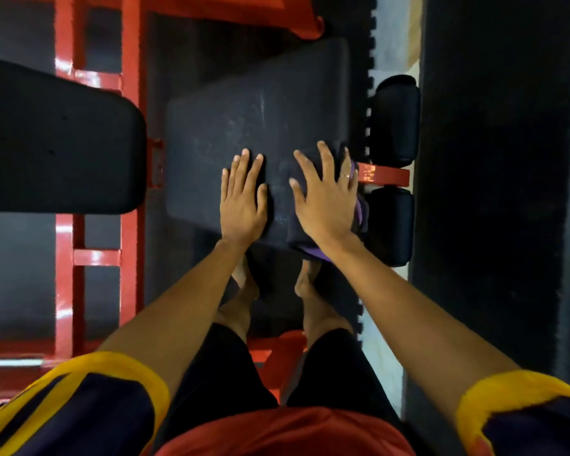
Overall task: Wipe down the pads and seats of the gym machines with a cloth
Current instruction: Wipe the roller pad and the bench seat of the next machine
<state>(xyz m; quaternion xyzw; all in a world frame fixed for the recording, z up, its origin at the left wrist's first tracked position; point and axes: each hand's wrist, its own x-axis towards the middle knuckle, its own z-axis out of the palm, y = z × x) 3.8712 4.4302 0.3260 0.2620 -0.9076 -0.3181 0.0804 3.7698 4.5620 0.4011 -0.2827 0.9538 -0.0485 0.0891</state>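
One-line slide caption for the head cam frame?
Right hand presses a dark cloth onto the black seat pad while the left hand rests flat beside it.

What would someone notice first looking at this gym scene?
Two hands lie flat on the black seat pad at centre: the left hand bare, the right hand pressing a dark, purple-edged cloth near the pad's right edge. The glossy red frame stands out on the left.
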